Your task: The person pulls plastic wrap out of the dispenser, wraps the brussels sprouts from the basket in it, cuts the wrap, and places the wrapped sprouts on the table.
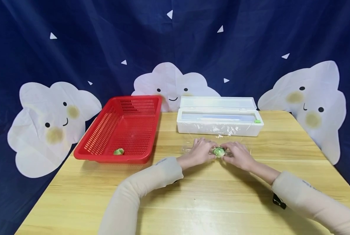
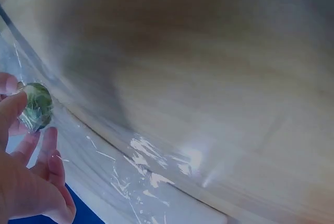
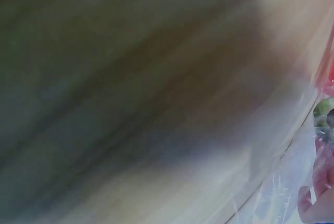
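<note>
A small round green leafy vegetable (image 1: 219,152), like a tiny cabbage head, is wrapped in clear cling film between the two hands. My left hand (image 1: 200,150) grips it from the left; in the left wrist view, its thumb and fingers close around the film-covered vegetable (image 2: 39,107). From the right, my right hand (image 1: 238,155) pinches the film beside it, though the right wrist view cuts off most of that hand (image 3: 319,187). Creased, shiny cling film (image 1: 220,138) spreads behind the hands, toward the white box (image 1: 220,128).
The white box stands behind the hands, its lid raised and a green slider (image 1: 257,121) at its right end. A red plastic basket (image 1: 110,158) on the left holds another small green piece (image 1: 118,151). Beyond the wooden table (image 1: 192,202) hangs a blue cloud-print curtain (image 1: 175,36).
</note>
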Available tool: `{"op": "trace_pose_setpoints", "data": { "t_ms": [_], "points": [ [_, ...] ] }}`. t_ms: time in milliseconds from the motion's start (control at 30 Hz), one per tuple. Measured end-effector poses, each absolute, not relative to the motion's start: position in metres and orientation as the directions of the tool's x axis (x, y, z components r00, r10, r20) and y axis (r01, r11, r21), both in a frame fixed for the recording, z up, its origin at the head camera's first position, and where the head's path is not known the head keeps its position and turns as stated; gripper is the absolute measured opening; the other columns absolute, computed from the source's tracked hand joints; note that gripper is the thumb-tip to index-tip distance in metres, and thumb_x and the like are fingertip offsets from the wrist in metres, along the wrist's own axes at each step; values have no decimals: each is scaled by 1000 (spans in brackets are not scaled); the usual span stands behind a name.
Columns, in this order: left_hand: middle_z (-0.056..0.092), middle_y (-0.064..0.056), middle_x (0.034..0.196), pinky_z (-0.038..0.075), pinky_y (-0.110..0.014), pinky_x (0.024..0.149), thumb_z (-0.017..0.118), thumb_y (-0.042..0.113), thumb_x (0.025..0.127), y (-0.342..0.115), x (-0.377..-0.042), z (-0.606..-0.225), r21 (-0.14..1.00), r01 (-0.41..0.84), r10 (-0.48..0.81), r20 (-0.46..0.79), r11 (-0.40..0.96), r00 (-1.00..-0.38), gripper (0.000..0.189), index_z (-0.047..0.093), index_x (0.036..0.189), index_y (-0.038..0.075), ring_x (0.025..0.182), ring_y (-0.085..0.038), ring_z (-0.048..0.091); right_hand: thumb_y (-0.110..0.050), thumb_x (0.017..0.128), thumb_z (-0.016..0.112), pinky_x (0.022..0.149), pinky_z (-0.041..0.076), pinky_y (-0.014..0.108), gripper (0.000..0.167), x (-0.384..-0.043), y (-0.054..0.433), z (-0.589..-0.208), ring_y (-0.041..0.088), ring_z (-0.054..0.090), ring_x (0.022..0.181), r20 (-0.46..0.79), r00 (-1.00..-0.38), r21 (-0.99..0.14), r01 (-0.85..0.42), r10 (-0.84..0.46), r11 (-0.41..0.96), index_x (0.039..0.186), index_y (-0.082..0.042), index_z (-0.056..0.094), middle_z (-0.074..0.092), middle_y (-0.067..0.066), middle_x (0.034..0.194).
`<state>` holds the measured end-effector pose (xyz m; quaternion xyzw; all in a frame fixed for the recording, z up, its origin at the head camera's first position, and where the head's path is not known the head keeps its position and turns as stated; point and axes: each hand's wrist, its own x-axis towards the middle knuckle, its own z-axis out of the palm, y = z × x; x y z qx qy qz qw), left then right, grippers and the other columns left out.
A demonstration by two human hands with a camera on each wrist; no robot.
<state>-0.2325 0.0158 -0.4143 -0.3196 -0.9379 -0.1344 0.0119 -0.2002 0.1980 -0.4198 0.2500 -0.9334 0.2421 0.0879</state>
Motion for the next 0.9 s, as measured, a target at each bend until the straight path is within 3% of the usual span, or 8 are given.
{"op": "trace_pose_setpoints", "data": {
  "t_ms": [200,467,733,800,900],
  "points": [
    [65,10,105,25,-26,75,73,32,74,16,-239,-415,254,583,577,107,771,-810,42,63,113,22,81,-8,44,-13,74,72,70,41,42,38,-210,201,-420,24,53,80,257,-869,-475,-495,-423,728,107,2,60,64,11,92],
    [67,9,98,25,-26,76,67,35,79,16,-246,-414,279,572,570,95,772,-816,38,60,114,20,82,-9,45,-12,81,65,72,51,41,27,-221,204,-423,27,62,79,220,-876,-552,-474,-428,686,103,5,61,65,18,94],
    [67,10,97,24,-28,77,62,36,84,18,-254,-413,280,578,585,64,767,-808,29,63,109,22,82,-10,44,-16,88,57,63,40,30,23,-230,205,-425,12,50,71,203,-880,-513,-469,-429,719,102,0,64,68,11,91],
    [68,10,97,24,-29,76,60,36,85,18,-256,-414,266,575,584,55,774,-810,28,63,109,22,84,-11,46,-16,89,56,60,38,30,23,-232,205,-425,13,49,66,197,-881,-511,-467,-431,722,103,-1,65,67,9,86],
    [68,10,96,24,-29,75,59,35,87,19,-257,-415,261,568,581,36,780,-813,27,64,110,22,82,-11,46,-19,90,55,64,38,35,22,-232,205,-426,21,53,74,192,-888,-490,-456,-419,743,102,-4,66,66,8,89]
  ]
}}
